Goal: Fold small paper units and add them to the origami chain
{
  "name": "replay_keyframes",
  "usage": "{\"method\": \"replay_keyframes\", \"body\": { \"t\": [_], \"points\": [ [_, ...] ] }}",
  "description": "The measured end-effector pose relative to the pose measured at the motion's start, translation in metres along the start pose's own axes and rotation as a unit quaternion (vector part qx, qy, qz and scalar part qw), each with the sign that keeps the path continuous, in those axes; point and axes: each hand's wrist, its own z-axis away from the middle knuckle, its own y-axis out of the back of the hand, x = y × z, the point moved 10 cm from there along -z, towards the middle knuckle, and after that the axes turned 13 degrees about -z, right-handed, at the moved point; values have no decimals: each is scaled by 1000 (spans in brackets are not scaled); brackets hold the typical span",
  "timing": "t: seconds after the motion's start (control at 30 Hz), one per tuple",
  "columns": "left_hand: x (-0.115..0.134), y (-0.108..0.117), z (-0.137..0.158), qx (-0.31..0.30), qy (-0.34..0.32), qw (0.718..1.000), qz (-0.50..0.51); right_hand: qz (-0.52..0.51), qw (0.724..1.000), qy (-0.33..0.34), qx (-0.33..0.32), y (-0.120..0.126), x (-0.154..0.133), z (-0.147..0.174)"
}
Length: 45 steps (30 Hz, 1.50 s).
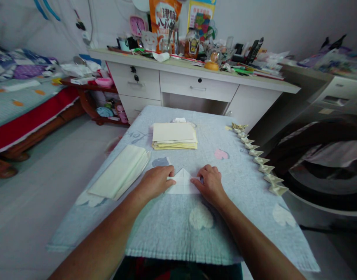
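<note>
A white sheet of paper [182,186], its top folded to a point, lies on the blue cloth in front of me. My left hand [158,179] pinches its left edge between thumb and fingers. On the opposite edge, my right hand [210,182] grips the paper the same way, fingers curled. Left of my left hand rests a stack of long pale sheets [120,171]. Farther back sits a pile of cream and yellow paper [174,134]. Along the right side runs a row of several small folded paper pieces [265,168].
The table's blue cloth [172,229] has heart patterns. Behind it stands a white desk [193,79] crowded with bottles, bags and small items. A washing machine [327,101] is close on the right, and a bed [29,105] on the left.
</note>
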Motion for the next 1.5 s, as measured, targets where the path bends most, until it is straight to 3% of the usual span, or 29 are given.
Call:
{"method": "replay_keyframes", "body": {
  "t": [0.13, 0.23, 0.33, 0.73, 0.9, 1.03, 1.23, 1.5],
  "points": [
    [13, 14, 1, 53, -64, 996, 23, -6, 999, 41, 29, 6, -16, 4],
    [24, 6, 0, 19, -118, 992, 40, -5, 994, 109, -13, -3, -36, 8],
    [29, 0, 0, -2, -136, 990, 42, -10, 989, 136, -59, -14, -46, 9],
    [28, -2, -2, 23, -74, 997, -29, 48, 993, 103, -39, -22, -49, 6],
    [6, 2, -1, 42, -14, 998, -43, 48, 994, 88, -34, -19, -45, 5],
    [-14, -1, -2, 6, 27, 999, -32, 45, 996, 67, -23, -9, -34, 4],
    [-19, -1, -2, -30, 8, 999, -15, 38, 998, 58, -9, 8, -7, 1],
    [-19, -1, -1, -50, -7, 999, -4, 1, 997, 44, -68, 12, 15, 2]
  ]
}}
